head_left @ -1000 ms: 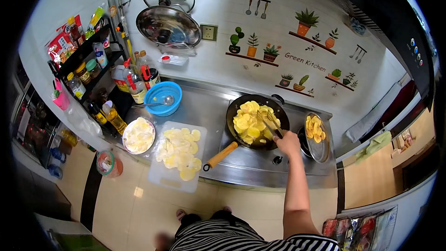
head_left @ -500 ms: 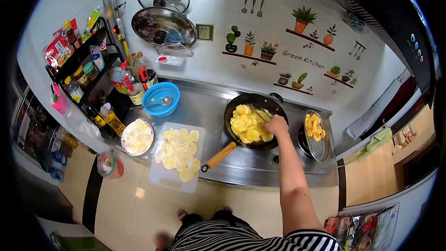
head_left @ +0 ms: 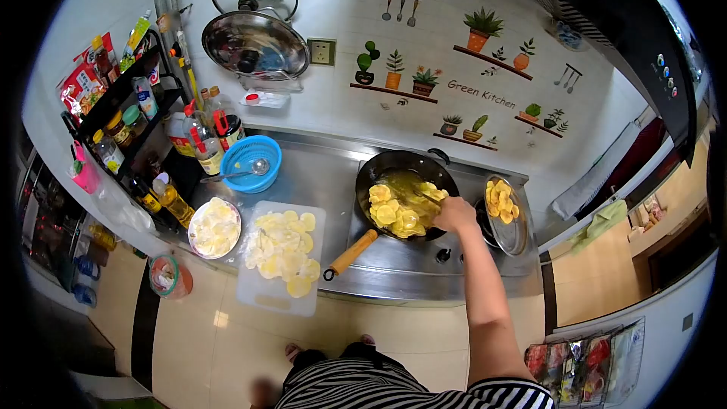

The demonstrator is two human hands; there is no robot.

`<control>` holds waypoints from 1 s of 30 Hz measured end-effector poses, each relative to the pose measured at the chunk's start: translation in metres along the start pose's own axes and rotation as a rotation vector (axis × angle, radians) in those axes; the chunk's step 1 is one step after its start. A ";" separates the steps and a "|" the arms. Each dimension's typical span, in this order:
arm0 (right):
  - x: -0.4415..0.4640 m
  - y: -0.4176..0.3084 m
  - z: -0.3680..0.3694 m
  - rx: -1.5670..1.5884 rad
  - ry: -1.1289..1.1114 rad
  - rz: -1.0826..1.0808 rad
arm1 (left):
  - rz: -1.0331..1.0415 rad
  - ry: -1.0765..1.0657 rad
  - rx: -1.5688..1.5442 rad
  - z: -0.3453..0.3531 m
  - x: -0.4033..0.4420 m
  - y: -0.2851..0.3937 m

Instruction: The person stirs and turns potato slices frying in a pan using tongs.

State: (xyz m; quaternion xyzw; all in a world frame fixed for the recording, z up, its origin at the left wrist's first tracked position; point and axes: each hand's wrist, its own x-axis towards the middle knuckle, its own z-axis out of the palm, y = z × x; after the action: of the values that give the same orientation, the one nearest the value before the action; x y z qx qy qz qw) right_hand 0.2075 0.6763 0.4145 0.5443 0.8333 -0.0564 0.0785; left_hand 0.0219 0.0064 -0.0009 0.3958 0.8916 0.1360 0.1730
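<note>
The right grip (head_left: 456, 214) is clenched around a thin utensil (head_left: 432, 198), its far end among yellow slices (head_left: 394, 213) in the black wok (head_left: 368, 174). Beside the wok, a metal tray (head_left: 518, 238) holds more slices; leftward on the tabletop (head_left: 326, 159), paler ones cover a white cutting board (head_left: 257, 293).

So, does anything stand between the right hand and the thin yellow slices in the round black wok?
Nothing visible does: the right hand is at the right side of the wok, its slender utensil among the slices. The wooden handle points lower left, away from the hand.
</note>
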 end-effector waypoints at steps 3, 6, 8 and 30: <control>-0.015 0.007 0.000 0.045 0.022 0.005 | 0.083 -0.100 0.143 -0.003 -0.005 0.000; -0.034 0.008 0.005 0.082 0.042 -0.063 | 0.134 0.002 0.098 0.002 0.000 -0.005; -0.050 0.000 0.006 0.105 0.042 -0.095 | 0.299 0.341 0.301 0.017 0.010 -0.016; -0.011 -0.035 0.036 0.150 0.159 0.043 | 0.450 0.586 0.467 0.030 -0.006 -0.017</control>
State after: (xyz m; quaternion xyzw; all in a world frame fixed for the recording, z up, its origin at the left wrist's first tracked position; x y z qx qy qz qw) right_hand 0.1826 0.6455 0.3812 0.5693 0.8183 -0.0737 -0.0278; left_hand 0.0270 -0.0059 -0.0332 0.5535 0.8013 0.0718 -0.2156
